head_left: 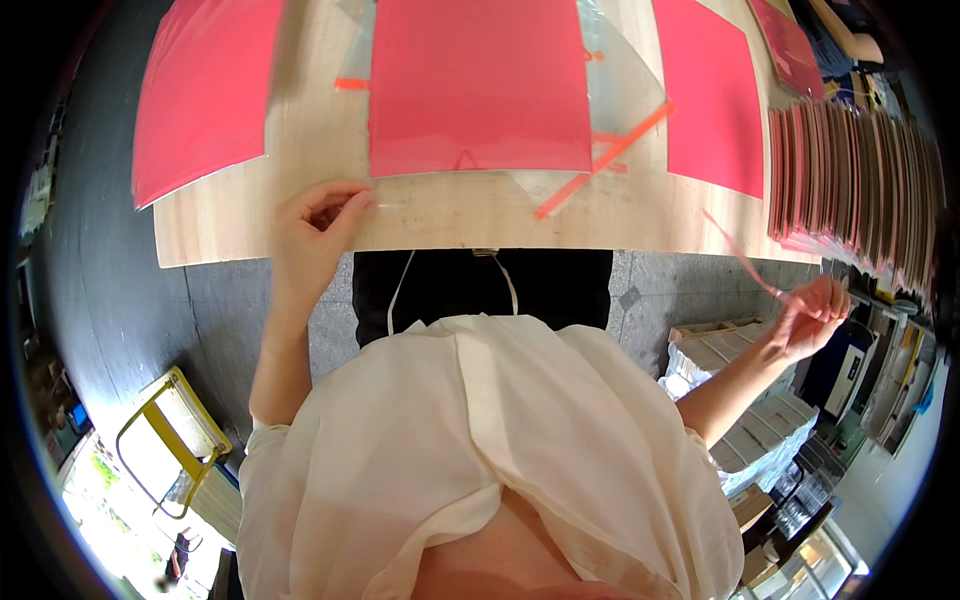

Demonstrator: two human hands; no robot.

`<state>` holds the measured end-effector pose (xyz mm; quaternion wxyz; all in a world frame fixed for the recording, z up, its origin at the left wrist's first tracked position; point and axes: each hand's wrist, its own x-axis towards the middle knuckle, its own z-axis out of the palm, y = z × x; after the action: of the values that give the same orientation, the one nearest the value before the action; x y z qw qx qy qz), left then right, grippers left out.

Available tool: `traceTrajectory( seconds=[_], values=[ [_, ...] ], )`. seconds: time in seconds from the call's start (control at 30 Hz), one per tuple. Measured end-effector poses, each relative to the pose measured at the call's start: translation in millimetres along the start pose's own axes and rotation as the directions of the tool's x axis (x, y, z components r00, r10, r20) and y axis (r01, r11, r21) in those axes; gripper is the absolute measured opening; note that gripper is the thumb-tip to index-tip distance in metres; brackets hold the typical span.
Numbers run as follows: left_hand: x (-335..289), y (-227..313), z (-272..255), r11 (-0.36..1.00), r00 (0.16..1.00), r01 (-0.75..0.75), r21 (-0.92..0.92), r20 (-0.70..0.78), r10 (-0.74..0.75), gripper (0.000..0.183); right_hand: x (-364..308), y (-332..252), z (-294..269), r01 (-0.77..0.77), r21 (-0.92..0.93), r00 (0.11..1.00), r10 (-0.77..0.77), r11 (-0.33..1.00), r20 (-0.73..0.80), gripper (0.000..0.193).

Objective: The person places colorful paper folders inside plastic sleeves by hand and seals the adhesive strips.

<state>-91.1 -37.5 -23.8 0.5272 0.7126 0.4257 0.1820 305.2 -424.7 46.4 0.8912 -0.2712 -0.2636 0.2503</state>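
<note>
Over the near edge of the wooden table, my left hand [318, 222] is closed in a pinch; what its fingertips hold, if anything, is too small to make out. Just beyond it lies a red sheet [480, 90] in a clear plastic sleeve, its near edge facing me. Out to the right, past the table's front edge, my right hand [812, 315] pinches a thin red strip [738, 252] that trails up and left. Loose orange-red strips [600, 163] lie on clear plastic at the red sheet's right corner.
Another red sheet [205, 100] overhangs the table's left edge, and one more [708, 95] lies on the right. A thick row of upright boards [855, 185] stands at the right end. At the far right shows another person's arm [840, 30]. A yellow-framed cart [180, 440] stands lower left.
</note>
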Motion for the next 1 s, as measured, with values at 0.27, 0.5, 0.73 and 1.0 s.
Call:
traceTrajectory(
  seconds=[0.27, 0.5, 0.73, 1.0],
  values=[
    [2.7, 13.3, -3.3, 0.999, 0.999, -0.033, 0.002, 0.023, 0.033, 0.012, -17.8, 26.4, 55.7, -0.247, -0.932, 0.758, 0.652, 0.265, -0.016, 0.011],
    [2.6, -4.4, 2.7, 0.980, 0.982, -0.124, 0.152, -0.122, 0.144, 0.006, 12.1, 131.9, 95.2, 0.198, -0.952, 0.799, 0.523, 0.235, 0.295, 0.029],
    [7.6, -0.3, 9.3, 0.950, 0.940, -0.293, 0.109, -0.150, 0.307, 0.007, 25.3, 194.4, 96.2, 0.327, -0.943, 0.844, 0.431, 0.060, 0.320, 0.032],
    [11.9, -10.8, 10.0, 0.974, 0.964, -0.208, 0.087, -0.150, 0.219, 0.007, 26.9, 209.5, 77.4, 0.092, -0.974, 0.883, 0.435, 0.207, 0.176, 0.013]
  ],
)
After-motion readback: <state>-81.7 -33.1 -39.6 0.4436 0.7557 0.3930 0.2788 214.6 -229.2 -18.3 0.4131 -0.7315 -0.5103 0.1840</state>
